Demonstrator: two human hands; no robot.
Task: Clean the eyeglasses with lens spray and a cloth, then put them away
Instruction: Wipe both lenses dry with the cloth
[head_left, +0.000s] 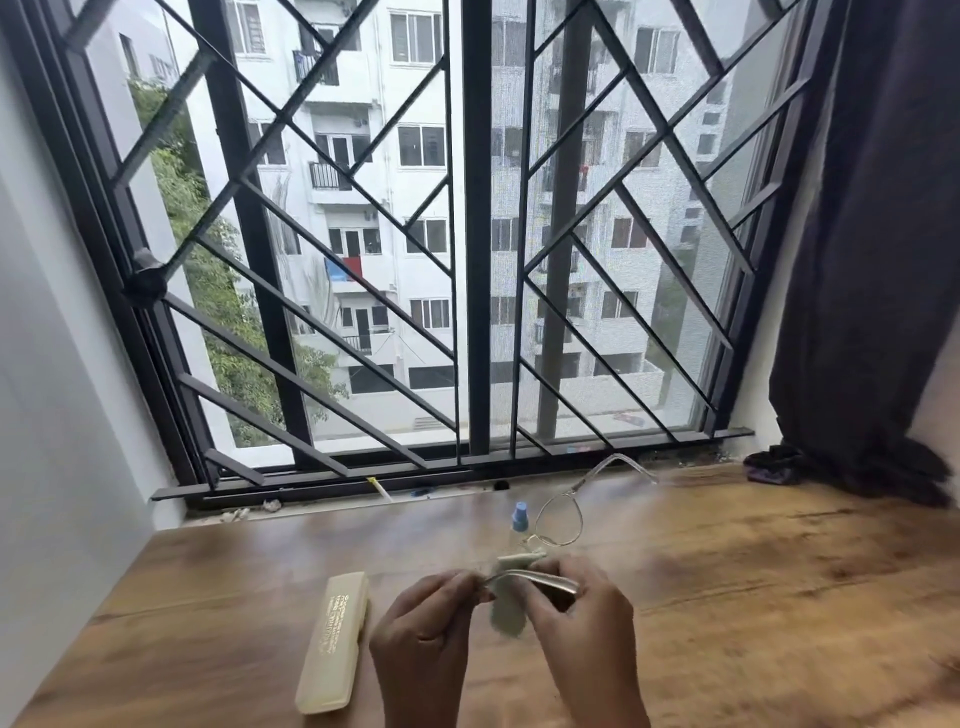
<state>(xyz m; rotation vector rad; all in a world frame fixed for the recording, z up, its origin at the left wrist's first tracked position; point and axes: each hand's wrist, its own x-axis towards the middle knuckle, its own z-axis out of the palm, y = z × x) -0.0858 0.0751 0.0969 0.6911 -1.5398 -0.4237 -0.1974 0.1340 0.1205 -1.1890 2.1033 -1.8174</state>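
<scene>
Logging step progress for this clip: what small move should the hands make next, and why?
Probably slide the cloth onto the far lens: left hand and right hand hold the eyeglasses, and the cloth covers only their near end.

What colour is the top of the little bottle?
Blue. The spray bottle has a blue cap, seen best in the head view.

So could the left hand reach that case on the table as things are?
Likely yes: the case lies just left of the left hand with nothing between, but that hand pinches the eyeglasses and would need to let go.
</scene>
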